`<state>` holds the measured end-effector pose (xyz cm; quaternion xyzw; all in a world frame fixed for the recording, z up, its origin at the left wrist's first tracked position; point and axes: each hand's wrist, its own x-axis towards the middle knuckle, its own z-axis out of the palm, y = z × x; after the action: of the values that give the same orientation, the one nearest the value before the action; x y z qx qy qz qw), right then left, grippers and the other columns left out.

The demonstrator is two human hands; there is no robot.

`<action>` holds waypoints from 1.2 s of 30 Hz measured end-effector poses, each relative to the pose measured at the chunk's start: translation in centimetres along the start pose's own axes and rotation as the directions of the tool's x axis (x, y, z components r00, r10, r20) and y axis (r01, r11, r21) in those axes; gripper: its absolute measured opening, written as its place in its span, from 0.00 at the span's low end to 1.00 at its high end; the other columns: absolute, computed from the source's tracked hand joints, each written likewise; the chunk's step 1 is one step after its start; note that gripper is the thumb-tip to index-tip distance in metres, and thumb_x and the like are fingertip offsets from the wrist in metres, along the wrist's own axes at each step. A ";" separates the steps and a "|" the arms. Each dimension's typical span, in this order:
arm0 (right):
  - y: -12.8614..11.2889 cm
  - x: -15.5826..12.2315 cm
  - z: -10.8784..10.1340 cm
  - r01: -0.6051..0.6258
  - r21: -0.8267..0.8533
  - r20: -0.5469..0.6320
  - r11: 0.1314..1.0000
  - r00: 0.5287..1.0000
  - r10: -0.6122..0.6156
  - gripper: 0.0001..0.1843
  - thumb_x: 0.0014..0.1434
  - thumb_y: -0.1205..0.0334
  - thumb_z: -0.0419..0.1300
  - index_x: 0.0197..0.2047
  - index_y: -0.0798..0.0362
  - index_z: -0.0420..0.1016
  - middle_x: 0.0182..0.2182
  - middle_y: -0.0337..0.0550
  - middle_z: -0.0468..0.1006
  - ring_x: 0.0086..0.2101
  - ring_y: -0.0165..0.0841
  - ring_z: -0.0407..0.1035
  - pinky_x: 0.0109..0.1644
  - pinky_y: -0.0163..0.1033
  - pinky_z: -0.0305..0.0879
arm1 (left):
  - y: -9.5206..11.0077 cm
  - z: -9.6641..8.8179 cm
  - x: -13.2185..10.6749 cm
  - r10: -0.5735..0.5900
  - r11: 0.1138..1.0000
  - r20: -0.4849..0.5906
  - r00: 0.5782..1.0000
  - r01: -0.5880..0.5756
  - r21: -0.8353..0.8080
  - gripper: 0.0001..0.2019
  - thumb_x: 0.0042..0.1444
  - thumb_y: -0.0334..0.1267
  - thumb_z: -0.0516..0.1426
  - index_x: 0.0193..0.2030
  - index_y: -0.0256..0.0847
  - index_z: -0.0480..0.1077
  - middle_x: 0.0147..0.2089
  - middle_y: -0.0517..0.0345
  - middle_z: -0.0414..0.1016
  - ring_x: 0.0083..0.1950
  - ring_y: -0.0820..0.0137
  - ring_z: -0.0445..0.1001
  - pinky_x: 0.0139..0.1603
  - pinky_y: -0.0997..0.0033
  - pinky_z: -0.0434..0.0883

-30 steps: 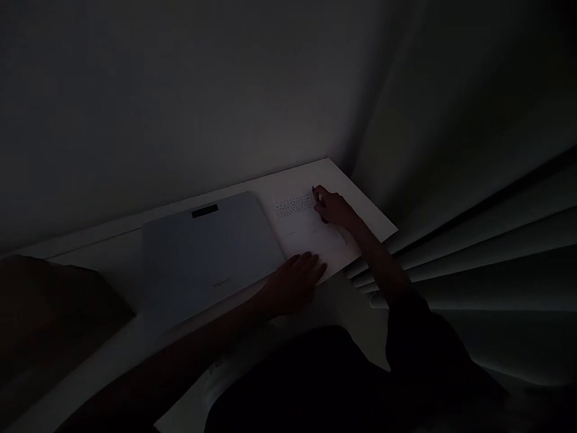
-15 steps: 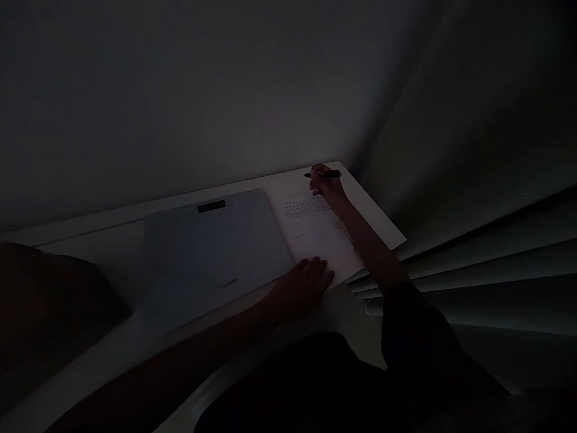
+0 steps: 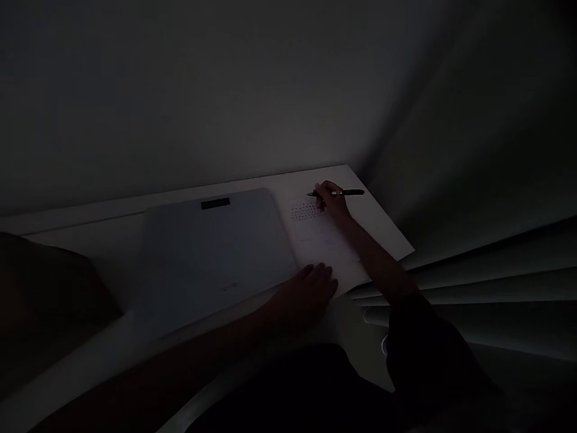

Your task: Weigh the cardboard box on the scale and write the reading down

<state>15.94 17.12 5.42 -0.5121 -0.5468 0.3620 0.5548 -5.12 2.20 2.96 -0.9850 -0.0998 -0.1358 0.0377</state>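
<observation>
Right hand (image 3: 332, 203) grips pen (image 3: 339, 193) w/ tip at top of paper (image 3: 322, 240), center-right of frame, left hand (image 3: 311, 291) flat on its near edge; room's v. dark, so strokes could miss the printed rows

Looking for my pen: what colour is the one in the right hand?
Dark, likely black, pen in the right hand; head view.
</observation>
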 end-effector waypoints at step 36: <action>0.0 -3.3 4.1 0.290 -0.392 0.365 0.873 0.920 -0.141 0.16 0.66 0.54 0.52 0.29 0.54 0.57 0.21 0.36 0.63 0.25 0.28 0.61 0.32 0.34 0.53 | -0.1 0.2 -0.4 0.033 0.998 0.002 0.999 -0.033 0.051 0.24 0.71 0.44 0.44 0.66 0.31 0.63 0.66 0.37 0.64 0.66 0.49 0.65 0.64 0.49 0.64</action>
<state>11.45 14.64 4.13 -0.4918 -0.7523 0.2437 0.3644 -5.48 2.25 2.69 -0.9853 -0.0871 -0.1322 0.0648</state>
